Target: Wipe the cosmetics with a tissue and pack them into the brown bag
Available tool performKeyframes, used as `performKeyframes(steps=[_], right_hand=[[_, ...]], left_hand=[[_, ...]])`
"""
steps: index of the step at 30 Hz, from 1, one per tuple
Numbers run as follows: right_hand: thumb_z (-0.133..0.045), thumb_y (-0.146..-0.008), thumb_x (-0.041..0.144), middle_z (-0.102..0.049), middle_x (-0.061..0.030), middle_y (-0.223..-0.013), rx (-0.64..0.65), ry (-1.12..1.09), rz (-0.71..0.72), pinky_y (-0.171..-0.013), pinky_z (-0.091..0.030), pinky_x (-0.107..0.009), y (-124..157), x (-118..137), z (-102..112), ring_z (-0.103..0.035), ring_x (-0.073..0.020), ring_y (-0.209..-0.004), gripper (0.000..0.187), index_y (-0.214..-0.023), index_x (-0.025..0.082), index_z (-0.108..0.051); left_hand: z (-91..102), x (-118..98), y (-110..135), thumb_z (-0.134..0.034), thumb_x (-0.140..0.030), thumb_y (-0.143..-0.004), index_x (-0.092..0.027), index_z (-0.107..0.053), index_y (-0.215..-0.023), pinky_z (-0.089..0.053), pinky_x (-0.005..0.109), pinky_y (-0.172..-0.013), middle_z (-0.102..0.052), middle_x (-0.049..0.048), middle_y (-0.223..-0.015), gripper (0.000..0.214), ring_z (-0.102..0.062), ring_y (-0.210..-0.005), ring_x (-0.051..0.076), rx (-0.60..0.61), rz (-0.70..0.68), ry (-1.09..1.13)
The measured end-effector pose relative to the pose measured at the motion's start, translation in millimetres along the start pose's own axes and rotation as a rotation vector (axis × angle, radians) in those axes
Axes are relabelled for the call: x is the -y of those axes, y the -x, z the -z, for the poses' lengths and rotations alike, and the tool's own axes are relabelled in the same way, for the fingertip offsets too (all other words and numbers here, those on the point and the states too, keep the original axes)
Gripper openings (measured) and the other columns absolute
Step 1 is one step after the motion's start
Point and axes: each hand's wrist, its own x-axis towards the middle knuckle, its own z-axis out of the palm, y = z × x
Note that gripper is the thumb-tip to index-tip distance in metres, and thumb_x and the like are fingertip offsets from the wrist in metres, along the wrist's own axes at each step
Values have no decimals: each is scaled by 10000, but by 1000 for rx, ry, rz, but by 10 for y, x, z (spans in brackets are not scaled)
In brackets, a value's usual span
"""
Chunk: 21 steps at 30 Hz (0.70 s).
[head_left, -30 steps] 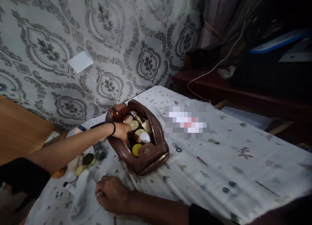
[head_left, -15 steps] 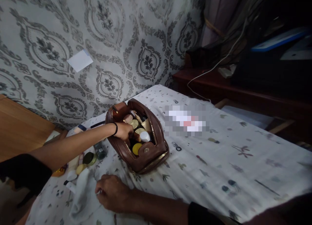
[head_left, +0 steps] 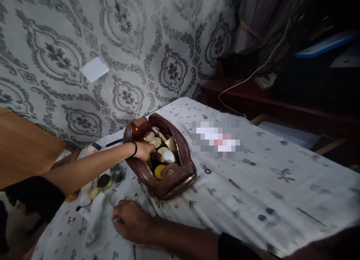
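Observation:
A brown leather toiletry bag (head_left: 180, 181) stands unzipped on the printed sheet. My left hand (head_left: 142, 151), a black band at the wrist, reaches into its left side; the fingers are hidden among the contents. Near them are round gold-toned lids (head_left: 155, 142), a white cap (head_left: 169, 157) and a yellow round lid (head_left: 159, 171). My right hand (head_left: 132, 220) rests on the sheet in front of the bag, fingers curled closed. A small pale spot shows at its fingers; what they hold, if anything, I cannot make out. Beside it lies a white cloth (head_left: 98, 224).
Left of the bag lie a dark-lidded jar (head_left: 104, 181), a dark bottle (head_left: 117, 173), a small yellow item (head_left: 95, 193) and a white tube (head_left: 83, 212). A blurred-out item (head_left: 216, 138) lies right of the bag. Patterned wall behind; dark red furniture (head_left: 209, 86) with a cable at right.
My left hand stays in the bag, its fingers now less visible and deeper among the contents. My right hand has hardly moved. The whole view has shifted slightly.

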Motion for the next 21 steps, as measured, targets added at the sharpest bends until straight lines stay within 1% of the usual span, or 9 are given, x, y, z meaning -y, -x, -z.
performKeyframes(steps=[5,10,16,21], right_hand=[[-587,-787,172,-723,-86,-952,10,3,-12,-809,-454,-250,8,12,15,-655,-193,-877,189,-933,149,-704],[-591,-790,171,-716,-78,-943,7,14,7,-816,-455,-241,-1,-1,0,-654,-185,-871,185,-937,152,-702],[-594,-788,181,-717,-81,-942,4,18,4,-826,-461,-242,-12,-9,-15,-655,-189,-875,180,-930,155,-703],[-595,-790,162,-730,-114,-959,25,27,0,-845,-465,-238,-9,12,5,-666,-199,-902,208,-958,121,-712]], left_hand=[[-16,12,-29,-784,-359,-640,-134,-705,-932,-389,191,-546,-683,-5,-767,377,-542,-666,127,33,-16,6],[-26,5,-32,-761,-356,-660,-113,-704,-924,-377,205,-532,-690,19,-774,364,-542,-657,136,39,2,-7],[-29,1,-34,-767,-359,-645,-125,-699,-970,-410,197,-579,-712,22,-851,406,-573,-708,143,50,-8,21],[-25,15,-37,-777,-327,-634,-141,-703,-990,-414,196,-586,-721,21,-847,409,-588,-716,150,31,-24,16]])
